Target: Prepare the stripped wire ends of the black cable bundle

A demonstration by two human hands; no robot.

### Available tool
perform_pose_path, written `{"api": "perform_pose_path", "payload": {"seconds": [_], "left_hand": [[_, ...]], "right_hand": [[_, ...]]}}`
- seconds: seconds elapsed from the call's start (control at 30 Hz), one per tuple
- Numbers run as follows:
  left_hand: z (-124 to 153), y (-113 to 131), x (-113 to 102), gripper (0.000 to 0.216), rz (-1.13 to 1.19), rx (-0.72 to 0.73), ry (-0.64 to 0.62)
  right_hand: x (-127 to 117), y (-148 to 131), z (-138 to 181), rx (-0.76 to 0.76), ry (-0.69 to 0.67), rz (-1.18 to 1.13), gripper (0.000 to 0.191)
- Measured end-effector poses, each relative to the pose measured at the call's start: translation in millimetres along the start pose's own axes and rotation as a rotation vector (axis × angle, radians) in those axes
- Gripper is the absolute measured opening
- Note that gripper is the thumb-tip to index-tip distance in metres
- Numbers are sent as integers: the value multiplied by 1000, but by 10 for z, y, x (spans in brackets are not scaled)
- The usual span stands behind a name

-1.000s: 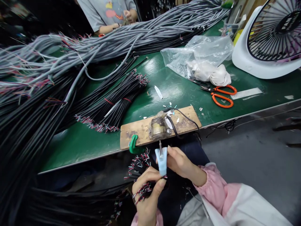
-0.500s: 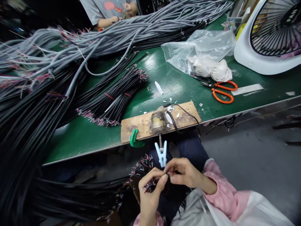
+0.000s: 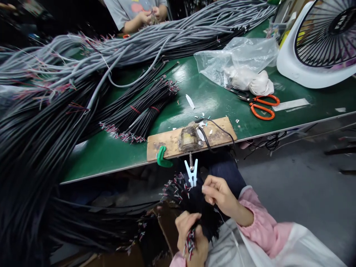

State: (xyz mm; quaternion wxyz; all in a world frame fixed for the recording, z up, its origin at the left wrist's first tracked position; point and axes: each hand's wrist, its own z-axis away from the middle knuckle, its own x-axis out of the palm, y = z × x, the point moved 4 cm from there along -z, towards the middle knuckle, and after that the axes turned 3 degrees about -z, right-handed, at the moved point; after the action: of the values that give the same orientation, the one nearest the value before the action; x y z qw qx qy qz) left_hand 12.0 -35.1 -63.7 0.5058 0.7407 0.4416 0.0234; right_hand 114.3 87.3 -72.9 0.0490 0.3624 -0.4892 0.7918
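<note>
Wires point(image 3: 190, 244) bunched in left hand point(image 3: 198, 239), below clip point(image 3: 191, 174); fingers closed round them, coloured ends splayed. Right hand point(image 3: 218, 193) apart, fingers curled near clip; cannot tell if pinching anything. Best, I judge: light grip, ends even, fingertips clear of metal tip point(image 3: 191, 158).

Near are one left hand point(image 3: 200, 244) and one right hand point(image 3: 222, 195). There is one blue clip point(image 3: 192, 180), one green clamp point(image 3: 161, 158) and one wooden board point(image 3: 168, 142). Two red ties point(image 3: 135, 109) go round one black bunch point(image 3: 143, 120) on the left. On the right there is one fan point(image 3: 319, 48), one clear bag point(image 3: 214, 63) and one pair of orange scissors point(image 3: 251, 100). Far off, one person point(image 3: 121, 12) has two hands point(image 3: 145, 17). The gray cables point(image 3: 139, 47) and black wires point(image 3: 83, 230) are too many to count.
</note>
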Motion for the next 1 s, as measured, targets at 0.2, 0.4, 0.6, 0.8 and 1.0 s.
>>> {"api": "perform_pose_path", "payload": {"seconds": [0.2,0.4,0.6,0.8,1.0], "left_hand": [[17,53,63,26,247,-118,-70],[-202,27,92,22,280,-383,-172],[-332,37,55,15,144,-335,-261],[-283,282,53,9,103,11,-592],[-201,186,-23,13,200,-128,-696]], "right_hand": [[38,220,-107,133,-73,-140,53],[16,161,-18,-64,-34,212,32],[29,-125,129,-279,-110,414,32],[133,159,-44,29,-464,255,52],[341,621,-79,201,-629,233,57]]}}
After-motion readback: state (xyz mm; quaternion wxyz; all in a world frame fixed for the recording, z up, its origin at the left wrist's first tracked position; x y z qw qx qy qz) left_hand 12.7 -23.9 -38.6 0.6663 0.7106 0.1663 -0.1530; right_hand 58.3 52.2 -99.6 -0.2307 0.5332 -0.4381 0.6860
